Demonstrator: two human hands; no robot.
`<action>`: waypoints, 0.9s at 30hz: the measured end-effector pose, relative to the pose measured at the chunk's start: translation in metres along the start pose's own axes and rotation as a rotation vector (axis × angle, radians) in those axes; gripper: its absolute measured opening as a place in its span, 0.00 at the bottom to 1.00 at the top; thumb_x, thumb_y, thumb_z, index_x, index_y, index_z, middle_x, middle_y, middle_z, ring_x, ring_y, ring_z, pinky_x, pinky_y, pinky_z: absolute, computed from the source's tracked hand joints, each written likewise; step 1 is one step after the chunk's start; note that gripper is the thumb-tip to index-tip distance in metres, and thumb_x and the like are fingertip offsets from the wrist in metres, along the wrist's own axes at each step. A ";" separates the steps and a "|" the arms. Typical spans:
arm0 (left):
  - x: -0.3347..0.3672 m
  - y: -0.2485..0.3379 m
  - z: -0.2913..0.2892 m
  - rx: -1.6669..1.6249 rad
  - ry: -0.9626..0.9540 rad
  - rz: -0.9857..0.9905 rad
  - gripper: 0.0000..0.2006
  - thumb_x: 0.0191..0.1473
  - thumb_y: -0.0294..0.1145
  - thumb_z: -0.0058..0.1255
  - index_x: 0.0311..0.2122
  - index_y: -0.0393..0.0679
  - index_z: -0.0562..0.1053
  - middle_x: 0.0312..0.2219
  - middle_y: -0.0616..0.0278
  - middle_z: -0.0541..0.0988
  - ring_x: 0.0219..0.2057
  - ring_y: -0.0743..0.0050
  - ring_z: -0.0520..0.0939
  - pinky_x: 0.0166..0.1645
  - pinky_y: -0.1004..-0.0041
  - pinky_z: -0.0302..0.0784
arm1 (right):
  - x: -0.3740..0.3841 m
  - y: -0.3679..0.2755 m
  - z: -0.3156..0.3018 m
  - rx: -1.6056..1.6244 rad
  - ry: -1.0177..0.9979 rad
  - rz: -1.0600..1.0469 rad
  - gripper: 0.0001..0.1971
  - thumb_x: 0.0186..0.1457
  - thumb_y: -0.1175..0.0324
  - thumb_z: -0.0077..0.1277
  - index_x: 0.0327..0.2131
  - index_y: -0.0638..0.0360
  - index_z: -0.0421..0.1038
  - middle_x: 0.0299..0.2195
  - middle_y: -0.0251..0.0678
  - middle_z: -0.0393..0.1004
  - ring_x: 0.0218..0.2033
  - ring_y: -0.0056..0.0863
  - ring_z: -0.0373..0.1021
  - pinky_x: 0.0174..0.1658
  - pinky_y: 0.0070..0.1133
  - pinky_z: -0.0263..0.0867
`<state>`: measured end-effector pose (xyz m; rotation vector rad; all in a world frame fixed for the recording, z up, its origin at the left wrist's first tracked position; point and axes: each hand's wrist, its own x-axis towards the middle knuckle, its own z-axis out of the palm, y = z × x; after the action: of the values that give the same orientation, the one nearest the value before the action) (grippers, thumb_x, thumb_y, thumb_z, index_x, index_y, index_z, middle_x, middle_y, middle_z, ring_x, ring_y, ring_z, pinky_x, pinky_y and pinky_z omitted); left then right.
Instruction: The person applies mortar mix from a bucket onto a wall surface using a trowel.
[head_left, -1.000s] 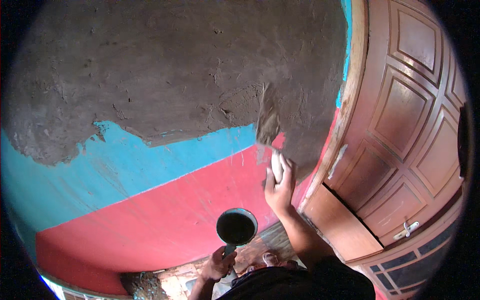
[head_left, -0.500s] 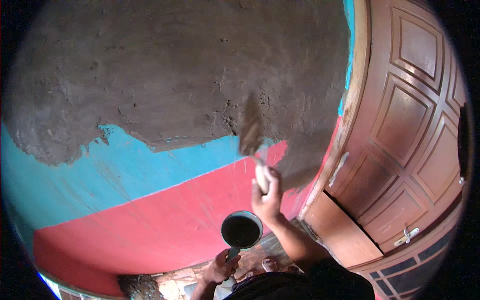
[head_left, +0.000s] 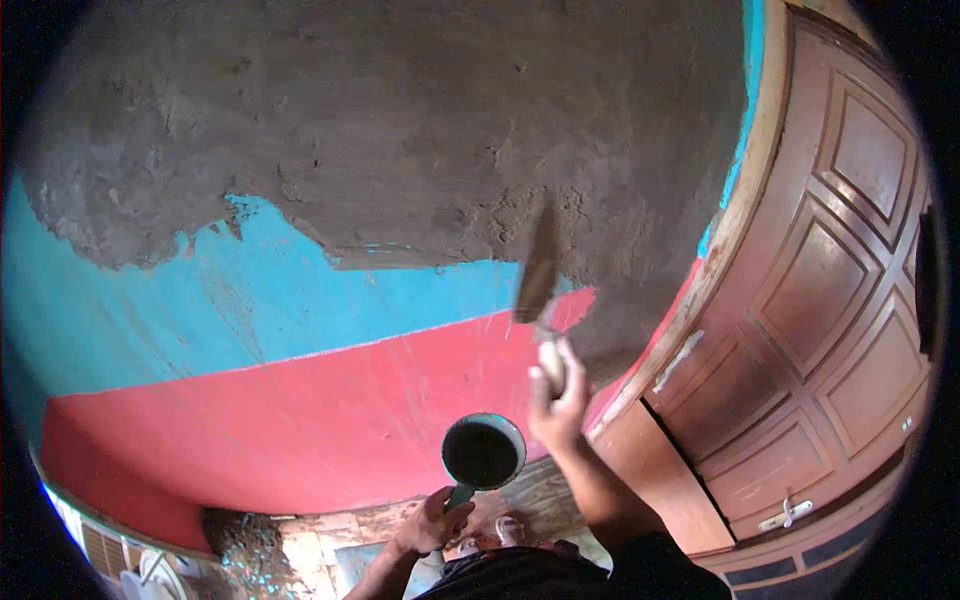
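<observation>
A trowel (head_left: 540, 265) with a pointed blade is gripped by its pale handle in my right hand (head_left: 560, 395). Its blade, slightly blurred, lies over the lower edge of the dark wet plaster (head_left: 400, 130), where the surface is rough and cracked. My left hand (head_left: 440, 522) is closed round the handle of a round dipper (head_left: 522, 450), held low in front of the wall. Dark material sits inside the dipper. Below the plaster the painted wall (head_left: 330, 430) shows a turquoise band above a red one.
A brown panelled door (head_left: 810, 290) with a silver handle stands at right, in a worn wooden frame (head_left: 740, 220). A brown board (head_left: 665, 480) leans at its foot. Rubble (head_left: 245, 555) lies on the floor at lower left, near white items (head_left: 160, 575). My feet (head_left: 510, 528) show below.
The view has shifted, with wall and door appearing in different places. My right hand and the trowel sit slightly farther right and lower in view; the dipper stays in nearly the same spot.
</observation>
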<state>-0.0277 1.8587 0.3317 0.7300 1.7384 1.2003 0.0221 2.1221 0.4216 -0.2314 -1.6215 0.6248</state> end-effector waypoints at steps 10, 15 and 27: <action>-0.001 -0.016 0.023 -0.196 0.033 0.007 0.13 0.62 0.41 0.55 0.38 0.42 0.71 0.20 0.67 0.73 0.19 0.82 0.73 0.22 0.75 0.65 | 0.115 0.053 -0.060 -0.394 -0.369 -0.493 0.19 0.58 0.73 0.57 0.54 0.53 0.72 0.42 0.45 0.78 0.37 0.45 0.75 0.36 0.34 0.73; -0.010 0.011 0.041 -0.260 0.071 -0.065 0.12 0.62 0.39 0.55 0.41 0.42 0.70 0.20 0.68 0.73 0.19 0.82 0.72 0.22 0.75 0.64 | 0.127 0.133 -0.109 -0.486 -0.304 -0.497 0.21 0.56 0.72 0.60 0.54 0.50 0.73 0.39 0.46 0.78 0.37 0.48 0.76 0.36 0.36 0.74; 0.041 0.055 0.118 -0.290 0.180 -0.074 0.12 0.63 0.41 0.55 0.37 0.43 0.70 0.21 0.70 0.71 0.19 0.84 0.70 0.22 0.76 0.64 | 0.170 0.077 -0.098 -0.381 -0.448 -0.603 0.18 0.57 0.72 0.59 0.51 0.48 0.74 0.34 0.41 0.76 0.31 0.43 0.76 0.31 0.34 0.73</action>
<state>0.0596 1.9619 0.3516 0.3922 1.6704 1.4642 0.0739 2.2956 0.5297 0.1379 -2.1086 -0.1140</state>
